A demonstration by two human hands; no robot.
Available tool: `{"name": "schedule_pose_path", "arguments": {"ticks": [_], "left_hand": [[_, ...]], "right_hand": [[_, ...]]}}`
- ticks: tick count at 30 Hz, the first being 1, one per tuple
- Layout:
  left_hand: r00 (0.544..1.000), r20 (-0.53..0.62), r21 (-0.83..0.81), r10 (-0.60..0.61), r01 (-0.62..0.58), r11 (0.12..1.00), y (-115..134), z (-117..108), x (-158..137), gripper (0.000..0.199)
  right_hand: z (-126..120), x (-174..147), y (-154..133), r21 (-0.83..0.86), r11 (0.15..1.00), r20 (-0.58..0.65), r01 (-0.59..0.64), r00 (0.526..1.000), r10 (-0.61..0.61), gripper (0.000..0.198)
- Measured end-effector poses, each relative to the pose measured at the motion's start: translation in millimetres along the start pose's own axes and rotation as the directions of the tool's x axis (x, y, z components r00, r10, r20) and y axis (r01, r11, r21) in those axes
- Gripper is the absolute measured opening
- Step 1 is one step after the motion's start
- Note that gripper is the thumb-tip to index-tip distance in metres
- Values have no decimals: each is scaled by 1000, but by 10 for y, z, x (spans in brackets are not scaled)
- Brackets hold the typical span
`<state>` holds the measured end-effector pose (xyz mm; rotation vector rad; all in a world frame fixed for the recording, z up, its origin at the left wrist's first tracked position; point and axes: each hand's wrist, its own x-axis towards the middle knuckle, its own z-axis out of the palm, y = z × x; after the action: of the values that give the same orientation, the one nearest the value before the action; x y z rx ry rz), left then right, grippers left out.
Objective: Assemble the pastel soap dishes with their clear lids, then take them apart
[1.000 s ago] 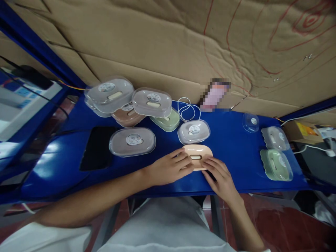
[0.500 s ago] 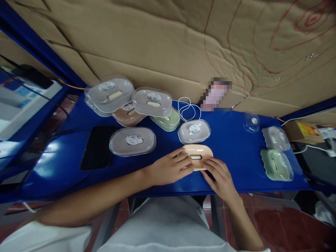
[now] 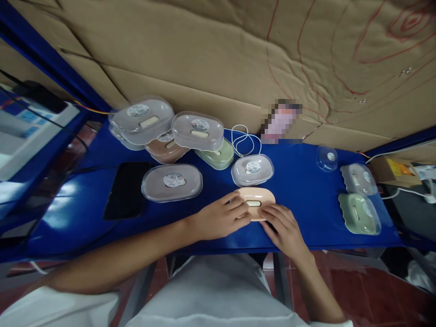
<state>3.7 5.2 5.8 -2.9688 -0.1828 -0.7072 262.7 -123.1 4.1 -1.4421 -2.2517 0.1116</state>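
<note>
Close to the table's front edge is a peach oval plastic box [image 3: 256, 194] with a pale slot-shaped piece in the middle of its top. Fingers of my left hand [image 3: 221, 218] are bent over its left end. From the other side, my right hand [image 3: 282, 229] grips the right end, fingers on top and the thumb lower at the near edge. Just behind the peach box, almost touching it, sits a grey box under a clear lid [image 3: 252, 170] with a round label. A longer clear-lidded grey box [image 3: 172, 183] lies to the left of my hands.
Several lidded boxes [image 3: 142, 121] are piled at the back left, some grey, one brown [image 3: 166, 150], one green [image 3: 218, 156]. A black phone-like slab [image 3: 127, 190] lies left. A white cable [image 3: 243, 141] loops behind. Right, a small clear lid [image 3: 326, 159] and a green box [image 3: 359, 213] stand.
Both hands keep their hold on the peach box, which has barely moved. The view has shifted very slightly.
</note>
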Motion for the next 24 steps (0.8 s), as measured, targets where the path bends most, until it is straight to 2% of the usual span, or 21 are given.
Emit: {"name": "schedule_pose_path", "arguments": {"ticks": [3,5,6,8,11,14,19,21,24], "left_hand": [[1000,-10,-7,-4,4,1000,-1,-4,4,9],[1000,-17,-8,-5,5,1000,-1,-12,8,8],[1000,-19,-5,-5,5,1000,-1,-17,10,7],[1000,-22,-1,-4,4,1000,0,-24,13,7],[1000,-15,-5,-7,7,1000,1,-25,11,7],[1000,0,-11,-7,7,1000,-5,-20,2,9],[1000,5,-21,3,-3,1000,-19,-17,-12,12],[1000,2,-27,-6,6,1000,-20,-12,-11,13],[1000,-1,-46,-17,16,999,-17,-1,-7,13]], "right_hand": [[-88,6,160,23,999,-28,27,999,-27,37],[-230,39,427,-35,999,-140,-17,990,12,32],[-322,68,610,-88,992,-217,-85,974,64,30],[-517,146,1041,-181,939,-356,-294,909,216,33],[-732,273,1698,-282,774,-443,-567,793,418,65],[-750,345,2167,-299,651,-491,-697,698,521,84],[-552,315,2460,-298,574,-448,-763,643,622,86],[-508,290,2495,-257,583,-430,-771,631,645,84],[-503,272,2528,-182,643,-426,-744,649,630,80]]}}
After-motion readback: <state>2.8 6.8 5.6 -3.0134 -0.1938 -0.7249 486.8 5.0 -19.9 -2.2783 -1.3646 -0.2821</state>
